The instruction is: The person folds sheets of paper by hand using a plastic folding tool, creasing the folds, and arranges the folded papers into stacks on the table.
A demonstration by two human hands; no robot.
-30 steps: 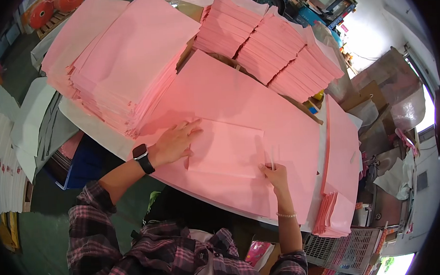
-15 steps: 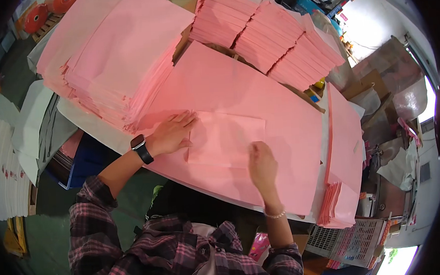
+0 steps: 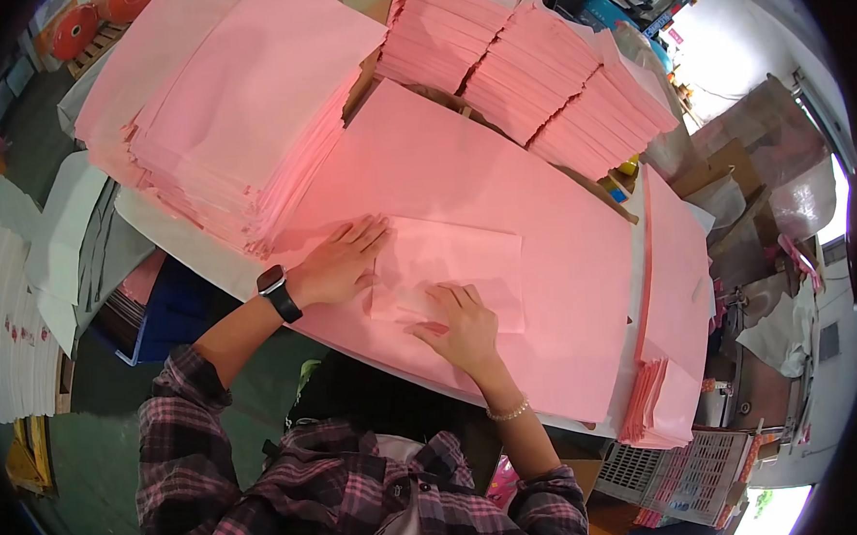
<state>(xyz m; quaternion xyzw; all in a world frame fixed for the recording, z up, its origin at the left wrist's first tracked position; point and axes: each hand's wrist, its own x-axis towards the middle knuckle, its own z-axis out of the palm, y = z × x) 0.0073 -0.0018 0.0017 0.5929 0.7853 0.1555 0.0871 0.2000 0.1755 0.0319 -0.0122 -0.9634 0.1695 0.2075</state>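
the smaller folded piece of pink paper lies near the front of the bench, on top of the broad pink sheet, directly before the person, where both hands reach it easily. the left hand rests at its left edge, its grip flat and unclosed, fingers stretched out together toward the upper left corner; held so, it probably works as a weight that stops the paper from sliding. the right hand is over the lower middle of the piece, its grip fairly wide, fingers loosely bent and thumb set well apart; that spread looks suited to smoothing or pressing, though whether the fingertips pinch any layer i cannot tell.

the tall stack of pink sheets stands to the left and the pink bundles line the far side, both apart from the hands, which presumably leaves the middle for handling. a small folded pile sits at the right front, seemingly placed within the right arm's reach.
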